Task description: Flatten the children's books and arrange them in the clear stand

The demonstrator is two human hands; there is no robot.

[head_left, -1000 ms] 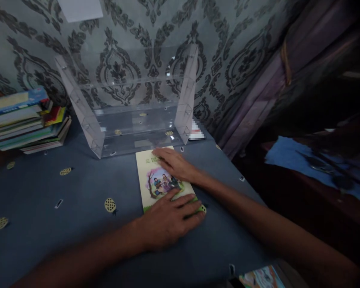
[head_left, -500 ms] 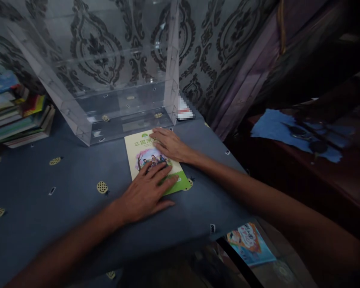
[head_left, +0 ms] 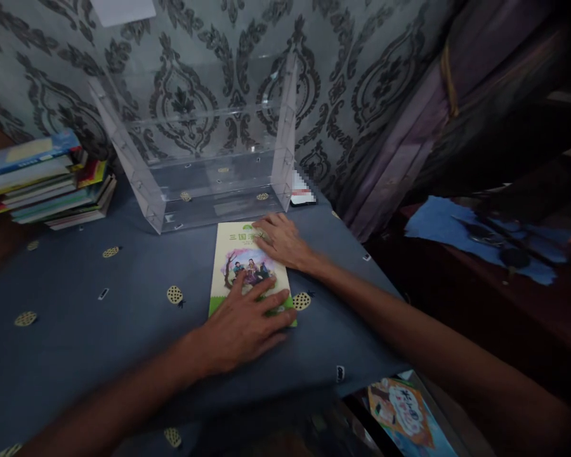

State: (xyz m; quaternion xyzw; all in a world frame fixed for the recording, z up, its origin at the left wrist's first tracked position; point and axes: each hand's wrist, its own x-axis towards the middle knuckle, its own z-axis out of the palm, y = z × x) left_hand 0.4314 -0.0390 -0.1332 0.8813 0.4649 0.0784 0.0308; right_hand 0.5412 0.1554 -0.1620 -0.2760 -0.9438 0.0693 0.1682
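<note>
A thin paperback book (head_left: pixel 221 266) lies flat on the cloth-covered table. Its cover is cream with a green lower band, Chinese characters at the top and a picture of figures beneath a pink tree. Across its lower part rests my left hand (head_left: pixel 247 320), fingers spread, hiding much of the green band. My right hand (head_left: pixel 285 241) lies on the upper right corner with fingers extended, covering part of the title. Just behind the book stands a clear acrylic rack (head_left: pixel 285 146) with shelves.
On the left is a stack of books (head_left: pixel 52 178), with a blurred brown shape beside it. A dark blue tablecloth (head_left: pixel 137 330) with a fruit print covers the table. Below its right edge shows another colourful book (head_left: pixel 409 412). Blue cloth (head_left: pixel 438 222) lies on a surface at right.
The view has shifted, showing more of the wall and rack. The book has turned slightly clockwise, its sides straighter to me. Both hands have stayed on it.
</note>
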